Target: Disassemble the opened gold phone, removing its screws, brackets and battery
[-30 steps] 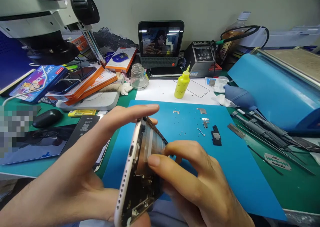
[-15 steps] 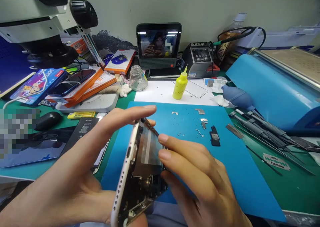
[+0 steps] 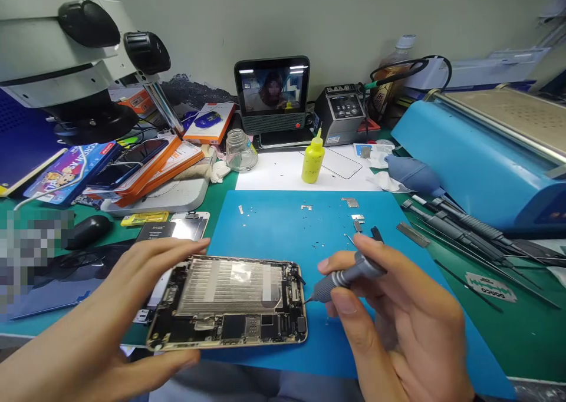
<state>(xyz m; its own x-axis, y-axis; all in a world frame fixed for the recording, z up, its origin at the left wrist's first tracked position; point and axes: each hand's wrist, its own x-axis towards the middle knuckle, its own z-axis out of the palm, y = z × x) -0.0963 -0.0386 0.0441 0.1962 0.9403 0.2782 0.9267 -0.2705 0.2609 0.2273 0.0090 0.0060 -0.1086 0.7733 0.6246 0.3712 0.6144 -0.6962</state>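
Observation:
An opened phone (image 3: 230, 290) lies sideways in my left hand (image 3: 110, 307), its inside facing up, with a bare battery bay and circuit board showing. My left thumb presses the near edge and the fingers reach over the far corner. Between the thumb and fingers of my right hand (image 3: 402, 313) is a grey screwdriver (image 3: 342, 279). Its tip points left, at the phone's right end; whether it touches cannot be told. Small metal brackets (image 3: 351, 203) and tiny screws are scattered over the blue mat (image 3: 269, 225) beyond the phone.
A yellow bottle (image 3: 313, 161) and a glass jar (image 3: 241, 151) stand behind the mat. Tweezers and more screwdrivers (image 3: 446, 222) lie at right, near a razor blade (image 3: 490, 287). A microscope (image 3: 84, 95) overhangs the left, above a mouse (image 3: 89, 231) and stacked boxes.
The phone has turned from standing on edge to nearly flat, inside up. My right fingers have left it and moved right; the screwdriver now shows in that hand.

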